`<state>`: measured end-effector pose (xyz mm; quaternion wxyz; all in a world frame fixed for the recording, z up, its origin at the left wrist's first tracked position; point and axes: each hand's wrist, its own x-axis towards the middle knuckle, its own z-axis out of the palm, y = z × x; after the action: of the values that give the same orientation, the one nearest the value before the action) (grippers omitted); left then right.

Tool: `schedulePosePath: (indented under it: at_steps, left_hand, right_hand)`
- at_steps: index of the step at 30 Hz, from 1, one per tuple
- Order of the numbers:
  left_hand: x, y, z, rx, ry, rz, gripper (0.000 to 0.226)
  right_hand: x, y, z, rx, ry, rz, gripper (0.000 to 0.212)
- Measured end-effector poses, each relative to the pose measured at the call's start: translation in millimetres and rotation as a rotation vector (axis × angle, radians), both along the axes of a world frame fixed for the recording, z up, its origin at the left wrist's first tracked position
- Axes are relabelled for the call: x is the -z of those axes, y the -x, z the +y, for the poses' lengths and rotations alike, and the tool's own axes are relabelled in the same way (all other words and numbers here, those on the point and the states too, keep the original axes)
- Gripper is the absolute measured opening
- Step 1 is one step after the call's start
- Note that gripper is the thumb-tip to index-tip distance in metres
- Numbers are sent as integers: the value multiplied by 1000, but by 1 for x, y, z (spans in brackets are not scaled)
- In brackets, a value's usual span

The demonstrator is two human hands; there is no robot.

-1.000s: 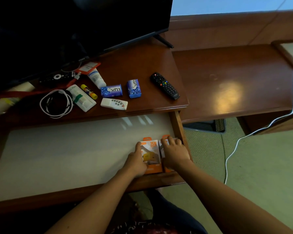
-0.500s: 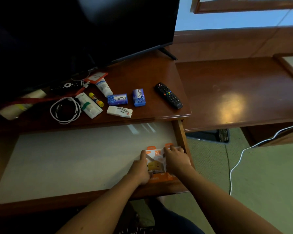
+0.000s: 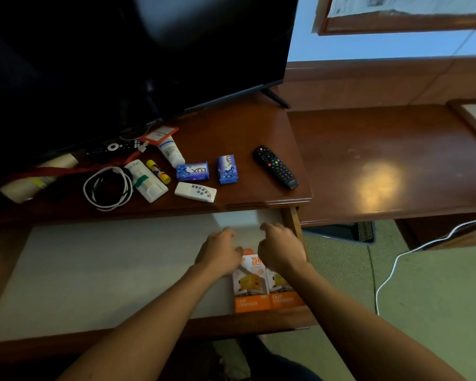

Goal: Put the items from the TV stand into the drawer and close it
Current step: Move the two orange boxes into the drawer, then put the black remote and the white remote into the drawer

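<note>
Both hands hang empty, fingers loosely curled: left hand (image 3: 221, 253), right hand (image 3: 282, 250); two charger boxes (image 3: 264, 287) lie in the drawer (image 3: 99, 270); soap boxes (image 3: 208, 170) remain on the TV stand (image 3: 231, 133); risk: a hasty reach could knock the remote (image 3: 275, 166) off the edge.

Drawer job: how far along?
Done: two orange charger boxes lie in the open drawer. In hand: nothing; left hand and right hand hover above them. Left: black remote, two soap boxes, white remote, cable, tube on the stand, then closing.
</note>
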<state>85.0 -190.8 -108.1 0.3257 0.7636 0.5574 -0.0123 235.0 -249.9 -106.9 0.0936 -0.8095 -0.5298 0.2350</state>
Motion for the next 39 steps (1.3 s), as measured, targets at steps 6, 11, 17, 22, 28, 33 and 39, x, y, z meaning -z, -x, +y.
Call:
schedulePosePath:
  at_steps: [6,11,17,22,28,33,39]
  left_hand:
    - [-28,5,40,-252,-237,-178,26]
    - [-33,-3,79,-574,-159,-147,49]
    - [-28,-16,103,-846,6,-120,85]
    - [-29,-25,117,-968,67,-162,87]
    - [-34,-28,118,-997,98,-126,83]
    - [-34,-19,106,-910,76,-151,84]
    - [-29,2,59,-703,-30,-135,83]
  right_hand:
    - [-28,-15,42,33,-252,-51,19]
    - [-36,-29,79,108,-267,-176,34]
    - [-29,-47,114,181,-166,-268,53]
    - [-21,-59,127,166,-34,-260,56]
    - [-19,-63,129,156,-89,-291,39]
    - [-24,-59,122,187,-108,-210,44]
    - [-33,-25,82,229,-215,4,60]
